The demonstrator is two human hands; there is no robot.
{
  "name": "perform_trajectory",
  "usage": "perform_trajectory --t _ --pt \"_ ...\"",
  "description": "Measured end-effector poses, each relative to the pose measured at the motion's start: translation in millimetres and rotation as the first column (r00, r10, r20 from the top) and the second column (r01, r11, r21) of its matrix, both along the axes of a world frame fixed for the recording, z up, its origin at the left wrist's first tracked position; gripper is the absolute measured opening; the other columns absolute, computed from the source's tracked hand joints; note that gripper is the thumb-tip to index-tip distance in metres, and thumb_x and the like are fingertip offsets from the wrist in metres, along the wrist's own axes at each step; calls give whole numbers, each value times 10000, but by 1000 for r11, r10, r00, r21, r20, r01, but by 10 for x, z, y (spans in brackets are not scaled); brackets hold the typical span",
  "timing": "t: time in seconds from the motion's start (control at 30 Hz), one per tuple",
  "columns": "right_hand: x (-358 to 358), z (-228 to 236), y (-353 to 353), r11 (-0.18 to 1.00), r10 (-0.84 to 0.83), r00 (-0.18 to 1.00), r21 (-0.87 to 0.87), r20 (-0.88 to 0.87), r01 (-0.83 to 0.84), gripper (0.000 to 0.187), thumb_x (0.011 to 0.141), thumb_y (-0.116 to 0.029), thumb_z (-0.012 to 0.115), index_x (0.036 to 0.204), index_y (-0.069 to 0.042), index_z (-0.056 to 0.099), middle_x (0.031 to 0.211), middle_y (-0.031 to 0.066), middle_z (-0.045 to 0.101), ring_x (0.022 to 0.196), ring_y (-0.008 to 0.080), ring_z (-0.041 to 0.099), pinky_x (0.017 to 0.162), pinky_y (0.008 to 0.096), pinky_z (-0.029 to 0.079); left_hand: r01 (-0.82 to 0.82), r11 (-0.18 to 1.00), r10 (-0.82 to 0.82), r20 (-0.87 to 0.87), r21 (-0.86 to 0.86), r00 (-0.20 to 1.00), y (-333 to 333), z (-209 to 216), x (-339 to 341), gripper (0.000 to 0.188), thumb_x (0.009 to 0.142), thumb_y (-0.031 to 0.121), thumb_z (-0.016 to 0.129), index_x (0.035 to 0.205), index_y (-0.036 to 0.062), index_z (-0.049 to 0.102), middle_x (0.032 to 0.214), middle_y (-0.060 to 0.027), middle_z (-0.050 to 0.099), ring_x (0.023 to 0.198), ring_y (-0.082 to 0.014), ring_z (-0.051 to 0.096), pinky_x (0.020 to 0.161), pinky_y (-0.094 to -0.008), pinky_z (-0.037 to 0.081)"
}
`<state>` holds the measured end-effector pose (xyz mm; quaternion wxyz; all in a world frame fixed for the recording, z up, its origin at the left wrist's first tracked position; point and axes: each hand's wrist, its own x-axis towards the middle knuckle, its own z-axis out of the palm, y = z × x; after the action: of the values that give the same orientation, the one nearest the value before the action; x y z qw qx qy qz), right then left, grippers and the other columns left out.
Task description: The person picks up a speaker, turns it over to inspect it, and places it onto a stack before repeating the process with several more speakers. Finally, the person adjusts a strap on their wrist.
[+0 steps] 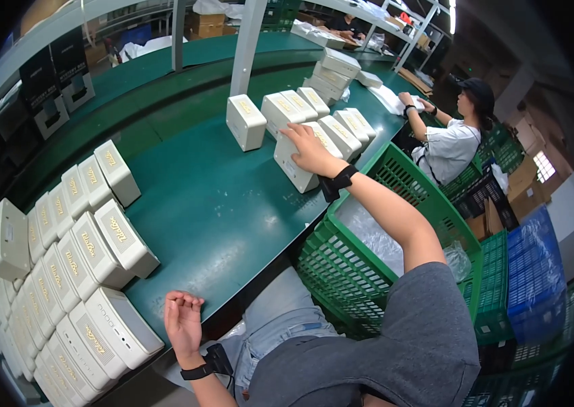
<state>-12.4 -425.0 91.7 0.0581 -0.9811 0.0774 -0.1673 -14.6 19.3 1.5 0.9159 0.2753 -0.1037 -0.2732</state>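
Observation:
My right hand [310, 150] reaches across the table, its fingers over the upper edge of a cream-white box-shaped device [293, 175] with gold lettering. That device stands upright at the front of a small group of similar ones. My left hand [184, 319] hovers palm up by the table's near edge, fingers loosely curled and nothing in it. Nearest to it is a white device [121, 325] with ports along its face, at the end of a stacked row. Single white devices stand farther off, one of them [246, 123] apart from the group.
Rows of white devices [63, 271] fill the left of the green table [212, 224]. A green plastic crate [348, 261] with clear bags stands right of me. A metal post [246, 51] rises behind. A co-worker [446, 136] sits at the far right, beside stacked crates [534, 271].

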Motion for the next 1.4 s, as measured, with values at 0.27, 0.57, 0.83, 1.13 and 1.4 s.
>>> perform_trajectory --t 0.27,0.57,0.83,1.13,1.4 --pt "-67 316 -274 980 -108 946 129 -306 153 757 622 19 594 1334 -76 357 1371 185 320 1240 393 302 1065 403 283 39 999 -38 -13 30 999 5 -40 23 195 936 212 461 999 27 466 884 -98 523 847 -192 519 845 -351 443" --pt "259 307 -133 963 -271 912 -93 -309 254 697 694 -187 671 1311 -49 375 1334 208 363 1215 396 353 988 465 362 45 999 -45 19 26 999 -7 -31 16 164 935 184 457 1014 41 475 890 -68 500 851 -175 497 833 -337 427" --pt "1288 336 250 974 -209 975 109 78 200 727 733 -426 644 1257 7 387 1233 233 420 1119 430 447 894 495 415 67 997 -68 18 37 998 18 -56 7 158 935 171 456 1023 42 471 901 -67 500 856 -174 496 839 -337 427" --pt "1477 46 74 917 -398 917 10 -10 398 562 725 -219 663 1176 6 415 1165 213 437 1066 406 484 846 471 457 33 999 -33 28 9 999 -26 -43 -4 172 933 170 465 1040 36 468 912 -69 503 865 -175 498 855 -338 428" --pt "924 69 -99 817 -400 906 -394 141 422 478 699 -94 634 1132 -5 452 1134 194 463 1072 364 484 891 456 411 60 997 -61 19 46 998 -87 -25 5 183 928 184 479 1039 39 469 896 -62 492 851 -170 487 846 -340 424"
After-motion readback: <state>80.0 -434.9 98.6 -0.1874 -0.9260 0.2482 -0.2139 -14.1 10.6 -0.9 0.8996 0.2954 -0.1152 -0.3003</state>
